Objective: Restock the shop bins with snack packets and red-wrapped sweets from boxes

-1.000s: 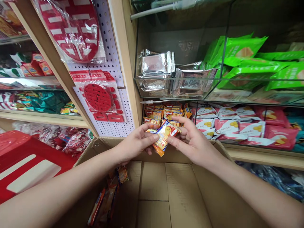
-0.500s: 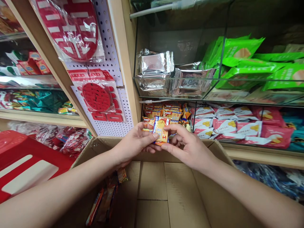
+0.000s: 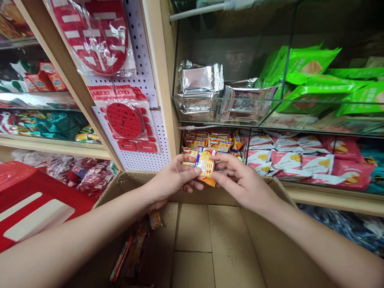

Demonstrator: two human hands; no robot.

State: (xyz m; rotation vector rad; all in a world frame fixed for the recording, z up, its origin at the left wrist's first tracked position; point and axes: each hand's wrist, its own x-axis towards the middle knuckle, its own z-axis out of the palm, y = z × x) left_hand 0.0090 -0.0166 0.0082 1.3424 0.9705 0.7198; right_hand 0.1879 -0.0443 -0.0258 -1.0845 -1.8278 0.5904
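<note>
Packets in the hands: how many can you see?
1 visible: the packet held between the left hand and right hand, label facing the camera. Another could be hidden behind it.

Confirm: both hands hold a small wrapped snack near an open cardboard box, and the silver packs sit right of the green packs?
One error: in the head view, the silver packs sit left of the green packs. The rest stands: left hand and right hand hold a small wrapped snack near an open cardboard box.
</note>
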